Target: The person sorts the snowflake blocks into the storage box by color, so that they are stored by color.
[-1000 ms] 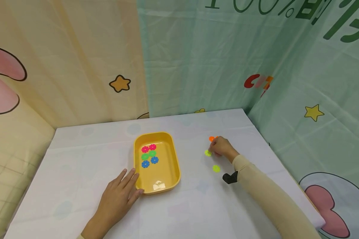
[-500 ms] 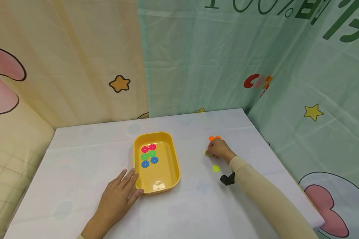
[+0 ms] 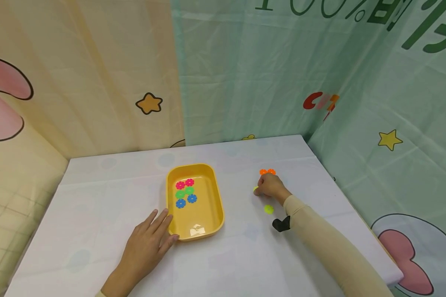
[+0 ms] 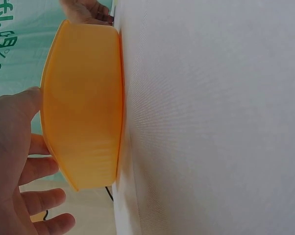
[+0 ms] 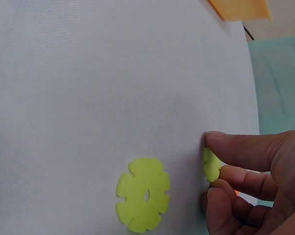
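My left hand (image 3: 143,249) touches the near left rim of a yellow tray (image 3: 208,208), its fingers mostly straight and spread. In the left wrist view the thumb meets the tray's rim. Inside the tray lie pairs of notched, flower-shaped plastic discs: pink discs (image 3: 180,185), green discs (image 3: 189,190) and blue discs (image 3: 180,203). Right of the tray, my right hand (image 3: 273,186) pinches a yellow-green disc (image 5: 212,166) between thumb and finger, down at the table. Another yellow-green disc (image 5: 130,196) lies flat nearby. The right hand's fingers partly hide the pinched disc.
Two orange discs (image 3: 271,171) lie just beyond the right hand. A white cloth (image 3: 78,222) covers the table. Printed curtains (image 3: 223,82) hang behind and beside it. A black piece (image 3: 281,225) sticks out from the right wrist.
The right hand has shifted slightly left and closed its fingertips on the yellow-green disc, now covering more of it. More of the orange discs shows. The left hand and tray have stayed put.
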Tool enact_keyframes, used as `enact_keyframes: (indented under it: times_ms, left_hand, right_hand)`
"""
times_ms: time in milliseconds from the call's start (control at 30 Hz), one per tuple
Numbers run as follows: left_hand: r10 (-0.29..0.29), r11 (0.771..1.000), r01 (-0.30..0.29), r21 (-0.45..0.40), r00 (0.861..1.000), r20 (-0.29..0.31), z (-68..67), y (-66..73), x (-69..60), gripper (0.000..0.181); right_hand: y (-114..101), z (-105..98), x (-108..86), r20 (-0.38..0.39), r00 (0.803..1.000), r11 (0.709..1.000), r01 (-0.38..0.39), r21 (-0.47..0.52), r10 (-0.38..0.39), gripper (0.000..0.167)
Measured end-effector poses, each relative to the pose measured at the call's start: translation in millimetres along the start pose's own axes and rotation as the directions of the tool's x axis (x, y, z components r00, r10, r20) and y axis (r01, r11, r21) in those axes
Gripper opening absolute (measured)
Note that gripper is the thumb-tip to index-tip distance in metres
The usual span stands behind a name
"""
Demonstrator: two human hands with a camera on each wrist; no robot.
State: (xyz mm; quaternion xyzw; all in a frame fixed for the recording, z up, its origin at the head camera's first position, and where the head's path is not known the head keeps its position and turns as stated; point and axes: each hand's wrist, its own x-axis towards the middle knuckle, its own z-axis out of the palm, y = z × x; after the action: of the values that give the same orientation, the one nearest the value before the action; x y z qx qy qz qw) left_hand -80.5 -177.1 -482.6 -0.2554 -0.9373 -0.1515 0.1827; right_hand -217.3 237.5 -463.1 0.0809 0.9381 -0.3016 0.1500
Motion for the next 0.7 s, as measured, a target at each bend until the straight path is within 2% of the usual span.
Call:
enact_keyframes:
  times_ms: [200, 433, 700]
  left_hand:
    - [-0.003, 1.0, 0.003, 0.0, 1.0, 0.007, -0.7, 0.8, 0.7, 0.063]
    - [-0.005, 1.0, 0.005, 0.0, 1.0, 0.016, -1.4, 1.5, 1.4, 0.062]
    - [-0.002, 1.0, 0.002, 0.005, 1.0, 0.009, -0.6, 1.2, 1.0, 0.063]
  right_hand:
    - [0.4, 2.1, -0.3, -0.009, 1.0, 1.0, 0.014, -0.021, -0.014, 0.024]
    - [-1.7, 3.6, 0.3, 0.0, 1.0, 0.999, -0.004, -0.039, 0.004, 0.023]
    - [-3.0, 3.7, -0.7, 0.003, 1.0, 1.0, -0.01, -0.026, 0.01, 0.024]
